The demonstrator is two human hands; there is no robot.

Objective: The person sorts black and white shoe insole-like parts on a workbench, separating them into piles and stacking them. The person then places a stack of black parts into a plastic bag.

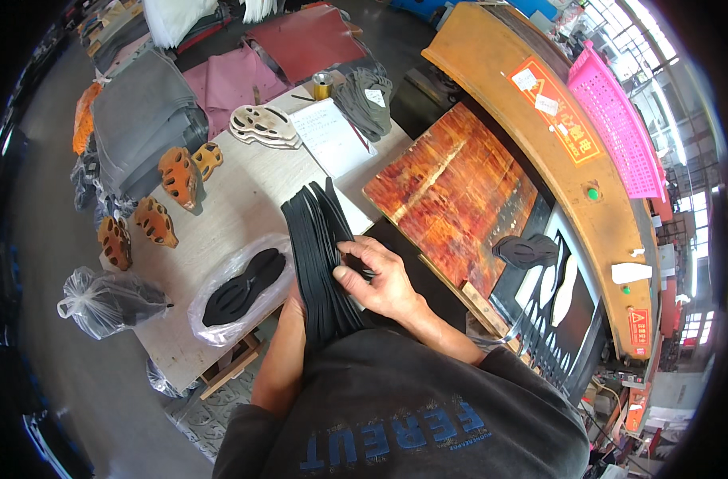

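The stack of black sole-shaped sheets (320, 255) stands on edge near the middle of the scene, its far end fanned out over the near right part of the table (228, 199), its near end against the person's body. The right hand (380, 279) lies on the right face of the stack, grip clamped on it: fingers curled over the sheet edges, thumb pressing the outer sheet. The left hand (296, 307) is largely hidden behind the stack's near left side; the forearm leads up to it, and whether its grip is together or apart cannot be told.

Just left of the stack, a clear plastic bag (240, 287) holding black sole pieces lies on the near edge of the table. Further left, a knotted clear bag (108, 299) with dark contents rests off the table's corner. Along the left edge of the table stand orange cutting dies (176, 176). At the far side lie a pile of pale sole-shaped templates (264, 126), a white sheet of paper (332, 137), a roll of yellow tape (322, 84) and a pile of grey cut pieces (368, 100).

Right of the stack, a worn red-brown cutting board (459, 188) sits on the press bed. Beyond it, a black cut piece (527, 250) lies on a black sheet with sole-shaped cut-outs (567, 307). A pink plastic basket (615, 128) rests on the yellow machine housing (539, 120) at far right.
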